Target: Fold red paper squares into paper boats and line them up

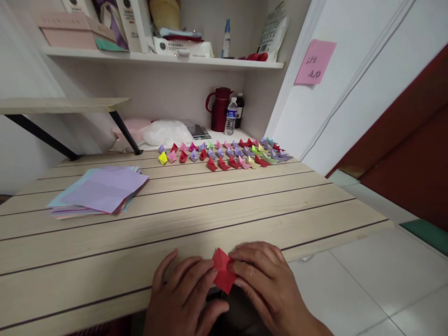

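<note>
A small red folded paper (224,271), diamond-shaped with a crease across its middle, is between my two hands at the near edge of the table. My right hand (268,280) pinches its right side, fingers on top and thumb underneath. At the left side, the fingertips of my left hand (191,289) grip the paper's edge, while its thumb sits lower, near the bottom corner. Farther back, several small folded paper boats (234,161) in red, pink, purple, yellow and green stand in rows. To the left lies a stack of square paper sheets (105,189), a purple one on top.
Behind the slatted wooden table (175,219) stand a dark red thermos jug (220,109), a water bottle (231,116) and a dark bottle (240,109). A raised wooden shelf (63,105) on black legs is at left. A pink note (316,62) hangs on the wall.
</note>
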The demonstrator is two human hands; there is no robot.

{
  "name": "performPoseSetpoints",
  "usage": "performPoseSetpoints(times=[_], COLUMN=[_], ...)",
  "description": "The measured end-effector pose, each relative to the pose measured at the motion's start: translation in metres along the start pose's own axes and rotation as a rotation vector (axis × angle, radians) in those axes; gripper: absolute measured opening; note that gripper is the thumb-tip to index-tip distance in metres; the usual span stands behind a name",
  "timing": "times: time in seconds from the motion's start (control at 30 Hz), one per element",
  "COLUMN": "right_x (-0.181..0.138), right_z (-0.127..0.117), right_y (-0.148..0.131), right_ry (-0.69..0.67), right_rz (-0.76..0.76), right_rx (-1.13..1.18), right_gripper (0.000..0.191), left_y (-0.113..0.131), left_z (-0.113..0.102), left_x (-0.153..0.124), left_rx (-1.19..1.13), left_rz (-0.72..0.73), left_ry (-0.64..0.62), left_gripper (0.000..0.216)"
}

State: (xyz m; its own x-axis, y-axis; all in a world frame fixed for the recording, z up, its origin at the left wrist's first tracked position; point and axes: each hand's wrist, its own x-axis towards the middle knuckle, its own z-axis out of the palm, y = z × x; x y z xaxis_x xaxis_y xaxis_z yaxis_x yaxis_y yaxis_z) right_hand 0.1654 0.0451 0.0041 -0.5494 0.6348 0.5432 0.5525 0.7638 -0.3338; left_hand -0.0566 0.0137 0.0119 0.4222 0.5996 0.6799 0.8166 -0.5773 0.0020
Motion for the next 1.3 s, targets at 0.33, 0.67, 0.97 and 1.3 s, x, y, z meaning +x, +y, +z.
performPoseSetpoints(times=[0.33, 0.67, 0.97, 1.3], right_x=[0.015, 0.023, 0.024, 0.025], right_z=[0.005, 0.011, 0.015, 0.014], right_y=[-0.013, -0.013, -0.012, -0.015], right_ry=[0.079, 0.073, 0.089, 0.002], right_rz=[0.144, 0.201, 0.23, 0.133], right_rx=[0.015, -0.066, -0.089, -0.133], right_gripper=[0.01, 0.017, 0.008, 0.041], left_y=[0.004, 0.009, 0.016, 0.009], left_z=[0.013, 0.018, 0.022, 0.02], left_x=[-0.003, 0.002, 0.012, 0.02], left_rx=[-0.055, 0.11, 0.187, 0.127], left_rz=[-0.259, -0.288, -0.369, -0.408], left_ry=[-0.019, -0.015, -0.062, -0.165], left_gripper=[0.013, 0.009, 0.013, 0.006])
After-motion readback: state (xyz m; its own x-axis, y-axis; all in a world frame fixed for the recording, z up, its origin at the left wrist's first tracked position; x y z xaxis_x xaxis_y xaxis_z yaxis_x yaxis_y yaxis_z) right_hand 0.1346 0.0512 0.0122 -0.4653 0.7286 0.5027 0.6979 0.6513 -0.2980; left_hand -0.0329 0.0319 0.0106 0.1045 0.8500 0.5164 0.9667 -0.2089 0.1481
